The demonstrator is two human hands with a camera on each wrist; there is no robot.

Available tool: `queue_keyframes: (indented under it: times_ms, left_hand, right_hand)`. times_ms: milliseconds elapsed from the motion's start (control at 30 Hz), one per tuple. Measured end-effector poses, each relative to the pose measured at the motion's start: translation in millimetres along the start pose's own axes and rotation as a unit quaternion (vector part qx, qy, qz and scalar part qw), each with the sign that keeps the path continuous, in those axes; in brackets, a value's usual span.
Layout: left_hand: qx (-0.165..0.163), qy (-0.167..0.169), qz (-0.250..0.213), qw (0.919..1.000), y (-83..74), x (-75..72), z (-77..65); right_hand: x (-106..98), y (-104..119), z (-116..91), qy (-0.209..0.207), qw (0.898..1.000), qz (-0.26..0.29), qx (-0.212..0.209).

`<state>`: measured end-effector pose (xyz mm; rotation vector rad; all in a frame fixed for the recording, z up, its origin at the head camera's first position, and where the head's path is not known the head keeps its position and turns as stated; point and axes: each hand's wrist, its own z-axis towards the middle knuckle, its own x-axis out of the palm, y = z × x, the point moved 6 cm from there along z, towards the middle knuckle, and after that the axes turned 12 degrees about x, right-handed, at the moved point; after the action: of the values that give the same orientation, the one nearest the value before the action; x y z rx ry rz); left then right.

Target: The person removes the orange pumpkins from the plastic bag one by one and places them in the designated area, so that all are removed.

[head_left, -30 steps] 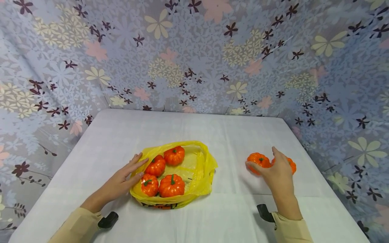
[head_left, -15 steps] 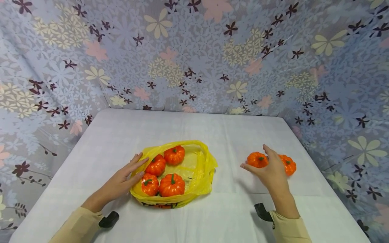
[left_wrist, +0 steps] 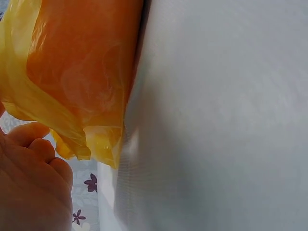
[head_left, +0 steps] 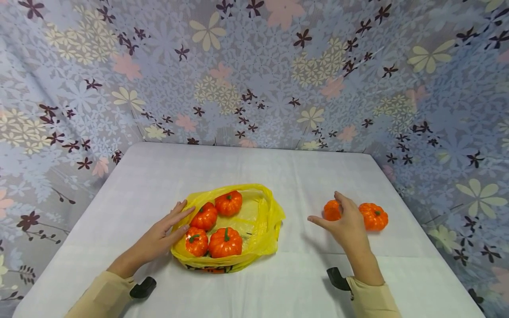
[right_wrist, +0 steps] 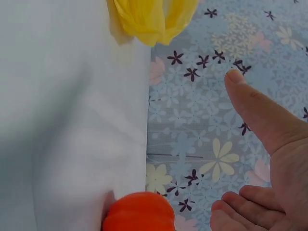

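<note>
A yellow plastic bag [head_left: 267, 236] lies spread wide in the middle of the table, with several orange toy pumpkins [head_left: 225, 242] inside. My left hand [head_left: 159, 235] rests along its left rim, fingers extended; the left wrist view shows the hand [left_wrist: 33, 178] beside the bag's yellow side [left_wrist: 60, 108]. On the right, my right hand [head_left: 346, 223] hovers with thumb and fingers spread, holding nothing. It partly covers one orange pumpkin [head_left: 331, 210] in the head view. Another pumpkin [head_left: 374, 217] sits just right of the hand. In the right wrist view, an orange pumpkin [right_wrist: 139, 214] shows below the spread hand [right_wrist: 274, 159].
A white cloth covers the table [head_left: 254, 168]. Behind and at the sides hangs a flowered fabric [head_left: 254, 79]. Black wrist mounts [head_left: 142, 288] stick out beside both beige sleeves.
My right hand has moved left from over the gap between the two loose pumpkins, uncovering the right one and covering more of the left one. The left hand and the bag stay put.
</note>
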<state>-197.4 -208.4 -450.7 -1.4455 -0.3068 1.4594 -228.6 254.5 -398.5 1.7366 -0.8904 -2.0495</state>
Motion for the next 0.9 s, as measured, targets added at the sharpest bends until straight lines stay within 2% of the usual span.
queue_keyframes:
  times_ms: [433, 533, 900]
  left_hand:
    - [-0.003, -0.001, 0.002, 1.0000, 0.5, 0.8, 0.2]
    - [0.001, -0.001, 0.002, 1.0000, -0.4, 0.9, -0.2]
    - [0.007, 0.000, 0.002, 1.0000, 0.2, 1.9, -0.7]
  right_hand:
    - [17, 10, -1, 0.030, 0.999, 0.025, -0.004]
    - [22, 10, -2, 0.046, 0.998, 0.046, -0.003]
    - [39, 20, -7, 0.060, 0.994, 0.079, -0.046]
